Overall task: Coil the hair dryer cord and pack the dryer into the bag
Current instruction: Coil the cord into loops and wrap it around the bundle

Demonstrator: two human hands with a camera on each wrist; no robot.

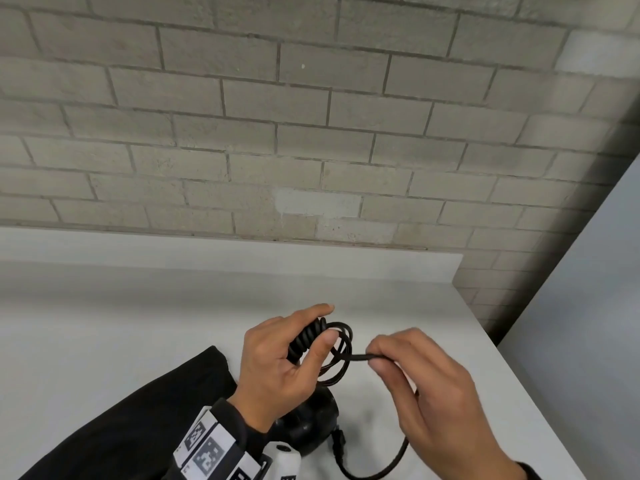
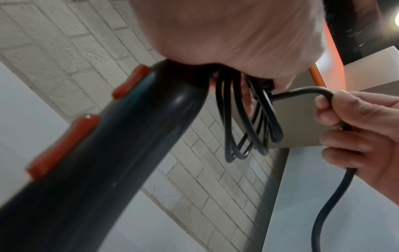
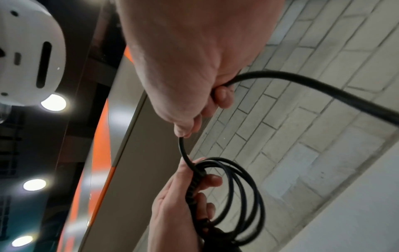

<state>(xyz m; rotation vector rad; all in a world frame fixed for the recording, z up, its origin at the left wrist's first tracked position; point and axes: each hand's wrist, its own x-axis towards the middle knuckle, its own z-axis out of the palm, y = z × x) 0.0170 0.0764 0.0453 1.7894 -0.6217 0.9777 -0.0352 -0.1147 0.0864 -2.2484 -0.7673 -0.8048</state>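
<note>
My left hand [image 1: 320, 325] grips the black hair dryer by its handle [image 2: 108, 153], which carries red switches, and holds several loops of black cord [image 1: 341, 351] bunched against the handle's ribbed end. The dryer body [image 1: 308, 420] hangs below that hand, just over the table. My right hand [image 1: 375, 358] pinches the loose cord [image 3: 302, 81] just right of the loops [image 3: 237, 196]. The rest of the cord [image 1: 381, 469] trails under my right palm down to the table, with the plug [image 1: 339, 441] lying beside the dryer body. The black bag [image 1: 138, 420] lies flat at the lower left.
The white table [image 1: 104, 323] runs back to a grey brick wall [image 1: 311, 133]. Its right edge slants toward me, with a grey panel [image 1: 588, 306] beyond it. A wrist camera unit [image 1: 280, 459] sits on my left forearm.
</note>
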